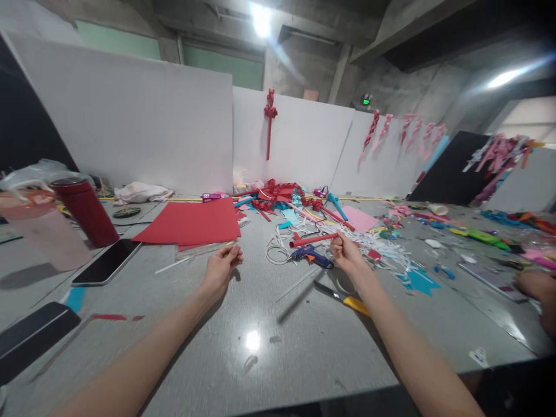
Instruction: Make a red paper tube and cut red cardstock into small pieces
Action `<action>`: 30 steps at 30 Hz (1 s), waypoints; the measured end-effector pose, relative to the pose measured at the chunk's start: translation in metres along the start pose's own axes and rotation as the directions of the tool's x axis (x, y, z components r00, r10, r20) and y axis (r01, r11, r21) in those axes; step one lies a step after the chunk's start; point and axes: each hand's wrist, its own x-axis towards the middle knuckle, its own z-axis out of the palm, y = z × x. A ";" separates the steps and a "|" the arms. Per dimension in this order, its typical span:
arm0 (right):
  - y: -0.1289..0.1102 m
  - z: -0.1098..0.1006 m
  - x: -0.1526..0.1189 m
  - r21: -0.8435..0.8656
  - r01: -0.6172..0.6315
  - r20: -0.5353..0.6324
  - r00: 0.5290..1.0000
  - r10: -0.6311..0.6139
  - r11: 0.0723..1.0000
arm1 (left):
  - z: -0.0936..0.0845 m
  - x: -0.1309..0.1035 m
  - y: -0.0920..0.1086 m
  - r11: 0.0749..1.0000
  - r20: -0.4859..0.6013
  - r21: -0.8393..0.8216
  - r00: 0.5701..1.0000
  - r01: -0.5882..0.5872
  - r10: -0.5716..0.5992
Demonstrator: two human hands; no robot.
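Between the fingers of my right hand (345, 252) is one end of a rolled red paper tube (313, 240), which points left. Below the tube, a blue glue gun (315, 255) lies on the grey table (243, 359). My left hand (222, 266) rests near the front edge of the stacked red paper sheets (197, 223), its fingers curled together; what they hold, if anything, is too small to name. A yellow and black cutter knife (343, 298) lies beneath my right forearm.
At the left stand a red bottle (89, 211) and a pink cup (43, 231) beside a phone (108, 262). White paper shreds (369, 237) and red paper chains (278, 194) cover the middle back. Another person's hand (536, 286) is at the right edge.
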 end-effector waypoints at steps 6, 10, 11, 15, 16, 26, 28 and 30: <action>-0.004 0.003 -0.003 0.049 -0.181 0.002 0.983 0.181 0.982 | 0.001 -0.002 0.003 1.000 0.023 0.005 1.000 0.006 -0.006; -0.006 0.005 -0.005 0.064 -0.209 -0.001 0.978 0.209 0.976 | 0.002 -0.005 0.005 0.999 0.052 0.028 0.998 0.017 -0.019; -0.006 0.005 -0.005 0.065 -0.208 -0.003 0.978 0.209 0.976 | 0.002 -0.006 0.006 0.999 0.058 0.036 0.998 0.019 -0.021; -0.003 0.005 -0.004 0.052 -0.170 -0.010 0.985 0.170 0.984 | 0.003 -0.008 0.007 0.997 0.088 0.076 0.996 0.012 -0.019; -0.001 0.005 -0.003 0.046 -0.149 -0.013 0.989 0.150 0.988 | 0.003 -0.008 0.007 0.996 0.098 0.091 0.995 0.002 -0.011; 0.011 0.031 -0.031 -0.104 0.496 0.028 0.868 -0.496 0.862 | 0.008 -0.015 0.019 0.961 0.144 0.259 0.988 -0.097 0.061; 0.014 0.039 -0.041 -0.168 0.537 0.084 0.843 -0.531 0.827 | 0.009 -0.016 0.019 0.959 0.154 0.269 0.987 -0.086 0.046; 0.018 0.045 -0.049 -0.226 0.547 0.137 0.837 -0.530 0.806 | 0.010 -0.017 0.017 0.954 0.155 0.286 0.986 -0.096 0.052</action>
